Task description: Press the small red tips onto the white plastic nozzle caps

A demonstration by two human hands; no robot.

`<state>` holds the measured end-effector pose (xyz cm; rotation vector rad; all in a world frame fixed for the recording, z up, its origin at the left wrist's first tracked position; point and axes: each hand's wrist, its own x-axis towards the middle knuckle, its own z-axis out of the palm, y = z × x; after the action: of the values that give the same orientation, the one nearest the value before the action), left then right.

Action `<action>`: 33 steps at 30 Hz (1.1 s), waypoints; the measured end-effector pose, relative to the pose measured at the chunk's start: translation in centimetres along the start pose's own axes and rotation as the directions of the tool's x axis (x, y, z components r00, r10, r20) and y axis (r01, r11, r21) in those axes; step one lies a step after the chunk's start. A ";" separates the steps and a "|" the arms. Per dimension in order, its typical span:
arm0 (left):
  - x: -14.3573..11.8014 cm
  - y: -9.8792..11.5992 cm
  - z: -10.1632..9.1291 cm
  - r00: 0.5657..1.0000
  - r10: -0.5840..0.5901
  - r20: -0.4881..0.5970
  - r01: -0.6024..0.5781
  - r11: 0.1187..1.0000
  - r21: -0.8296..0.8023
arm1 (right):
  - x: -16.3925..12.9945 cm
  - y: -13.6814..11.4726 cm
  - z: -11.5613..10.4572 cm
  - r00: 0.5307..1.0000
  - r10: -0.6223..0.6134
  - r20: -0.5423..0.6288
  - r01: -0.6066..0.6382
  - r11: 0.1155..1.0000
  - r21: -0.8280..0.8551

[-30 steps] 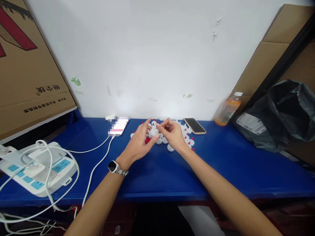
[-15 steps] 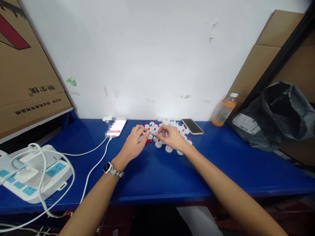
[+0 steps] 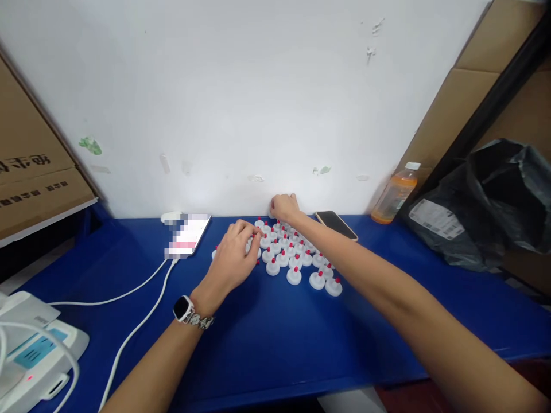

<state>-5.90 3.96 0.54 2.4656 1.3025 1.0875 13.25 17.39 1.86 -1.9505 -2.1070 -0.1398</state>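
Note:
Several round white nozzle caps (image 3: 294, 276), most with small red tips, stand upright in a loose cluster on the blue table (image 3: 267, 338). My left hand (image 3: 235, 252) is at the cluster's left side, fingers bent and closed. Red shows at its fingertips, but what they pinch is too small to make out. Reaching past the cluster to the wall, my right hand (image 3: 284, 205) has its fingers curled down over a white cap (image 3: 271, 214), largely hidden by them. My right forearm covers some of the caps.
A lit phone (image 3: 189, 235) with a white cable lies at left, near a white power strip (image 3: 43, 355). A dark phone (image 3: 338, 225) lies behind my right forearm. An orange drink bottle (image 3: 395, 194) and a black plastic bag (image 3: 482, 212) stand at right.
My right hand has moved from the middle of the caps back to the wall. The left hand stays at the cluster's left side. The view has shifted, showing more of the caps.

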 end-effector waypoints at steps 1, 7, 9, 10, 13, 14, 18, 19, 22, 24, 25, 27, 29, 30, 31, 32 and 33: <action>-0.1 -0.3 -0.3 1.000 -0.002 -0.001 0.002 1.000 0.022 | -0.4 -0.3 -0.2 1.000 -0.007 -0.014 0.007 1.000 0.004; -0.6 -1.4 -2.0 0.994 0.004 -0.113 0.001 0.999 0.046 | -7.5 -3.3 -3.4 0.965 -0.085 -0.247 0.180 0.901 0.394; -0.7 -1.4 -2.2 0.996 0.032 -0.086 -0.027 0.998 0.051 | -10.3 -4.7 -4.0 0.966 -0.109 -0.232 0.222 0.811 0.541; -0.9 -1.5 -2.2 0.998 0.043 -0.044 -0.041 0.998 0.049 | -11.5 -5.3 -4.1 0.966 -0.131 -0.222 0.239 0.780 0.578; -1.3 -1.8 -2.2 0.993 0.044 0.112 -0.046 0.999 0.011 | -13.9 -6.2 -3.4 0.963 -0.126 -0.237 0.250 0.743 0.621; -1.4 -2.1 -2.2 0.989 0.046 0.138 -0.046 0.999 -0.002 | -14.4 -6.2 -3.1 0.961 -0.103 -0.255 0.245 0.747 0.619; -1.8 -3.2 -1.9 0.993 0.057 0.105 -0.052 0.997 -0.051 | -15.9 -5.3 -2.0 0.945 -0.157 -0.287 0.278 0.847 0.453; -1.8 -3.4 -1.8 0.994 0.044 0.100 -0.037 0.997 -0.069 | -16.2 -5.0 -1.9 0.937 -0.231 -0.263 0.319 0.873 0.370; -2.1 -3.4 -1.5 0.993 0.002 0.120 0.010 0.995 -0.101 | -16.8 -4.6 -1.8 0.897 -0.419 -0.142 0.436 0.891 0.128; -2.3 -3.2 -1.4 0.991 -0.007 0.136 0.020 0.995 -0.099 | -16.9 -4.6 -1.8 0.888 -0.448 -0.104 0.452 0.892 0.019; -2.4 -3.2 -1.3 0.990 -0.006 0.141 0.019 0.995 -0.096 | -16.8 -4.7 -1.7 0.887 -0.451 -0.096 0.451 0.892 -0.020; -2.4 -3.1 -1.2 0.989 0.002 0.145 0.011 0.996 -0.090 | -16.6 -5.0 -1.5 0.885 -0.459 -0.079 0.454 0.888 -0.072; -2.4 -3.2 -1.1 0.989 0.014 0.149 -0.001 0.996 -0.086 | -16.4 -5.2 -1.3 0.883 -0.464 -0.065 0.457 0.884 -0.096; -2.4 -3.3 -1.1 0.989 0.017 0.150 -0.004 0.997 -0.083 | -16.3 -5.2 -1.2 0.883 -0.465 -0.062 0.459 0.883 -0.099; -2.4 -3.3 -1.1 0.989 0.017 0.150 -0.006 0.997 -0.080 | -16.3 -5.2 -1.1 0.882 -0.468 -0.063 0.461 0.882 -0.095; -2.4 -3.3 -1.1 0.989 0.017 0.149 -0.005 0.997 -0.077 | -16.2 -5.2 -1.1 0.880 -0.470 -0.070 0.465 0.882 -0.079; -2.4 -3.2 -1.2 0.989 0.015 0.147 -0.004 0.997 -0.079 | -16.2 -5.1 -1.2 0.878 -0.470 -0.085 0.468 0.882 -0.044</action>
<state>-9.63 3.85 -1.26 2.4447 1.1835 0.9193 9.35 1.01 -0.64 -1.3692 -2.4797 -0.3408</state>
